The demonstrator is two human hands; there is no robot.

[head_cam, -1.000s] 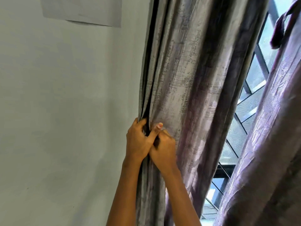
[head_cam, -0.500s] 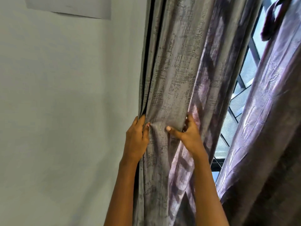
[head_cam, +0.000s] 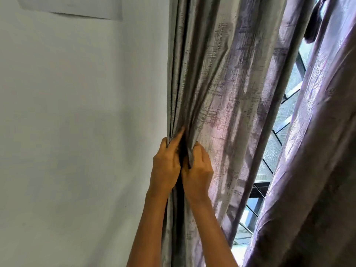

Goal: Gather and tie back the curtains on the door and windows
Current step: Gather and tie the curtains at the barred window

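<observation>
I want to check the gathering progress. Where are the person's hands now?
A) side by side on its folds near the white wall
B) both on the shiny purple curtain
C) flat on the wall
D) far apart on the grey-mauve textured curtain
A: the left hand and the right hand grip folds of the grey-mauve textured curtain side by side, next to the white wall.

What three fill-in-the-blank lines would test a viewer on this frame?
1. The left hand and right hand grip folds of the curtain that hangs next to the ____.
2. Between that curtain and the second curtain, a barred ____ shows.
3. A paper sits in the view's upper ____ corner.
Answers: wall; window; left.
</observation>
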